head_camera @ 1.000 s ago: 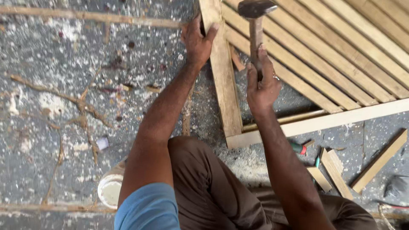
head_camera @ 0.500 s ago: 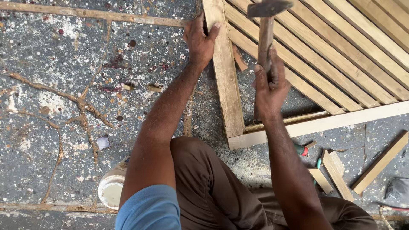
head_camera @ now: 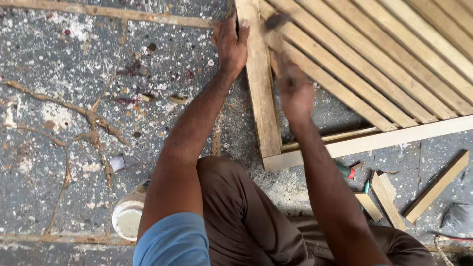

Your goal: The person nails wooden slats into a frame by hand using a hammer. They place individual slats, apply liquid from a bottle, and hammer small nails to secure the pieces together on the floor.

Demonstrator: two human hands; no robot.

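Two hands at wooden frame (head_camera: 258,98) on floor (head_camera: 64,74): left hand (head_camera: 230,44) fingers pressed against upright rail; right hand (head_camera: 294,91) blurred, gripping hammer (head_camera: 276,22) near slats (head_camera: 374,64). Best struck squarely, steadying fingers kept aside.

Open speckled floor (head_camera: 74,162) spreads from seven to eleven o'clock of the left hand (head_camera: 230,47), broken only by a white tub (head_camera: 127,216) near the knee, while the slatted wooden frame (head_camera: 374,74) blocks twelve to three and offcuts (head_camera: 389,199) crowd four o'clock.
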